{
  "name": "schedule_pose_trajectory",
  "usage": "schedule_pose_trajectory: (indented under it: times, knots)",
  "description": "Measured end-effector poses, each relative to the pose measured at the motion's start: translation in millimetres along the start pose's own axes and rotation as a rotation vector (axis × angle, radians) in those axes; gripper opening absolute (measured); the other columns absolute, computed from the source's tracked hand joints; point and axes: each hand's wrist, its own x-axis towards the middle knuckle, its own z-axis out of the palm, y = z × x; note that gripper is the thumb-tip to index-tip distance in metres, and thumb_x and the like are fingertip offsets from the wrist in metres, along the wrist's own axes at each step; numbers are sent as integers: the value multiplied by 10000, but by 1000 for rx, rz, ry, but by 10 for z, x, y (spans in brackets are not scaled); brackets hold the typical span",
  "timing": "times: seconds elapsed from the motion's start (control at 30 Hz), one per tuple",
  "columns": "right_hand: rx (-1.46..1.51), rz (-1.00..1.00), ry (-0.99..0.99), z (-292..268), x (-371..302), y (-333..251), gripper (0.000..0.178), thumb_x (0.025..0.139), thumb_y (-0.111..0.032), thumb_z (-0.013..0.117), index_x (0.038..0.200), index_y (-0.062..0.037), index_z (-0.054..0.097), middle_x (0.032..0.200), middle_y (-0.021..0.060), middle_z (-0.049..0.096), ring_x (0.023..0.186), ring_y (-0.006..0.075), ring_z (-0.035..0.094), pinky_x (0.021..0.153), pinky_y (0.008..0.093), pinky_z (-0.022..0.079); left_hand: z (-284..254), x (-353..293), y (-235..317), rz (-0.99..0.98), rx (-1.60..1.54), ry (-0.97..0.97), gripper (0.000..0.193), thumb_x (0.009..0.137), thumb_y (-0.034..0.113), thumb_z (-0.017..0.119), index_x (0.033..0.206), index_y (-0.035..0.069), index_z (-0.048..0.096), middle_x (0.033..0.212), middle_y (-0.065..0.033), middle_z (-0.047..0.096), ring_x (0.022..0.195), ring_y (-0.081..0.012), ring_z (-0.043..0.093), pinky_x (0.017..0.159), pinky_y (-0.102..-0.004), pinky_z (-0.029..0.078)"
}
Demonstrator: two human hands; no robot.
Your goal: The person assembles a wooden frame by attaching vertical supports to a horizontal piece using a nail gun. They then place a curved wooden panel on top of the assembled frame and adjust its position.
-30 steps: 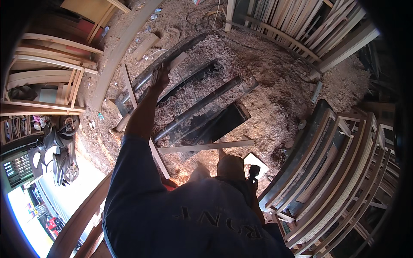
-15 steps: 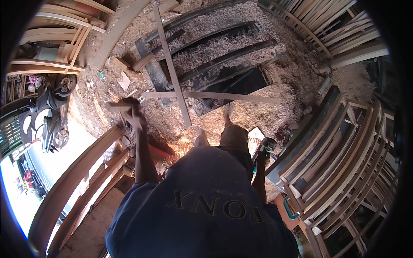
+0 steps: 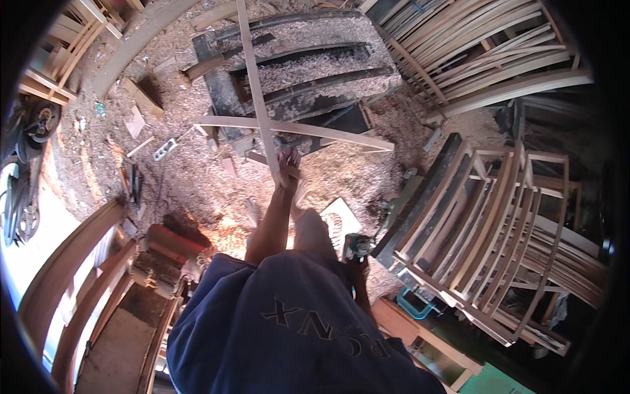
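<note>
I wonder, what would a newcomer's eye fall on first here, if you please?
Probably one long wooden strip crossing another strip, above centre, with the left hand at its near end. Lower, right of centre, the right hand holds a power tool. Wooden frames crowd the right side.

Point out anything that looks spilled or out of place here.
Wood shavings are strewn widely and heaped over the dark slatted platform, looking like unswept waste. What seems to be a white power strip lies among them, an odd spot for an electrical fitting.
</note>
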Motion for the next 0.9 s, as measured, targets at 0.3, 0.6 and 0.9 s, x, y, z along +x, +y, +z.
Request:
schedule_pose_trajectory:
  times: [0.3, 0.6, 0.9]
  knots:
    - [-179, 125, -352, -403, -323, -171, 682, 761, -340, 831, 1302, -26, 559, 928, 219, 753, 933, 372, 743, 816, 482, 557, 686, 346, 40, 72, -276, -10, 542, 958, 34, 566, 1465, 202, 472, 1466, -72, 530, 1321, -258, 544, 1068, -464, 475]
    - [-132, 67, -398, -314, 161, 222, 683, 767, -341, 830, 1307, -28, 556, 944, 222, 752, 938, 365, 743, 815, 478, 556, 848, 161, 231, -45, -560, -398, 423, 851, -60, 655, 1229, 131, 665, 1258, -133, 664, 1198, -291, 634, 1057, -532, 493]
    - [-133, -19, -415, -90, 620, 463, 683, 772, -343, 830, 1312, -29, 552, 961, 224, 751, 944, 357, 743, 814, 474, 556, -276, -1135, 441, 136, -588, 13, 450, 685, -151, 578, 1046, 93, 692, 1107, -104, 696, 1146, -263, 644, 1199, -694, 269]
